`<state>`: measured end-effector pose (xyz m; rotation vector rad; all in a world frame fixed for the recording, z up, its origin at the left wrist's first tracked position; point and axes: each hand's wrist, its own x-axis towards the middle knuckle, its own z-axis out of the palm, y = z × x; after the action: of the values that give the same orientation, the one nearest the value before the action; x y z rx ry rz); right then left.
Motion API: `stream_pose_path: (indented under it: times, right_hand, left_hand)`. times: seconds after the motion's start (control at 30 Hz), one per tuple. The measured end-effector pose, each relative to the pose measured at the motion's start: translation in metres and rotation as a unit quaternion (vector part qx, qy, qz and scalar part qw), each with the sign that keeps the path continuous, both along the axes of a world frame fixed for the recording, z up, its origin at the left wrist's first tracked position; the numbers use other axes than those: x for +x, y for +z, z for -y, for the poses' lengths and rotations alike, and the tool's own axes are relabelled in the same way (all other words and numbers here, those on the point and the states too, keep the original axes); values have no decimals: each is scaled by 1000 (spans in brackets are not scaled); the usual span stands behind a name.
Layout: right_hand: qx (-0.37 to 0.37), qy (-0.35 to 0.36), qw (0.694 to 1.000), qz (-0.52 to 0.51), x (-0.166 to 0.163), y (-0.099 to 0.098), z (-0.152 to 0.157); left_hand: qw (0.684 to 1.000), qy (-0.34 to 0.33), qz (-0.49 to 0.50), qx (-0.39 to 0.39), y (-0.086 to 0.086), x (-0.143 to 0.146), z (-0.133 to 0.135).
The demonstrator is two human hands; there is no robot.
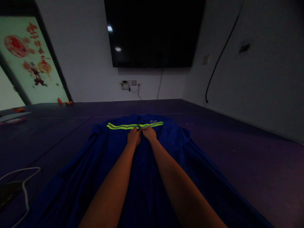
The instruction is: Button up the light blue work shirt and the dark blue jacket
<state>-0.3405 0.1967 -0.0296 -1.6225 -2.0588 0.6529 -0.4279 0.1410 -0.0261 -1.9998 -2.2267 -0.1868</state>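
Observation:
A blue work jacket (173,136) with a yellow-green reflective strip (120,126) across its chest lies spread out, front side up, with its collar end away from me. Both my arms reach forward over it to the front opening at chest height. My left hand (134,137) is closed on the jacket's front edge, just below the strip. Beside it, my right hand (149,133) pinches the other side of the opening, its fingertips close to those of the left. Whatever small fastener may be between the fingertips is hidden. White lettering (153,121) shows above the strip on the right.
A dark purple surface (228,148) lies under the jacket. At the left, a white cable (25,190) loops beside a dark flat object (10,191). A large screen (154,31) hangs on the far wall above sockets (133,83). Small orange objects (60,101) sit by the glass door (35,60).

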Motion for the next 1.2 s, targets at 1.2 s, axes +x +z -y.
stream_pose_path:
  times: [1.2]
  right_hand:
    - [27, 44, 978, -204, -8, -32, -25]
  left_hand:
    - [941, -54, 281, 179, -21, -31, -43]
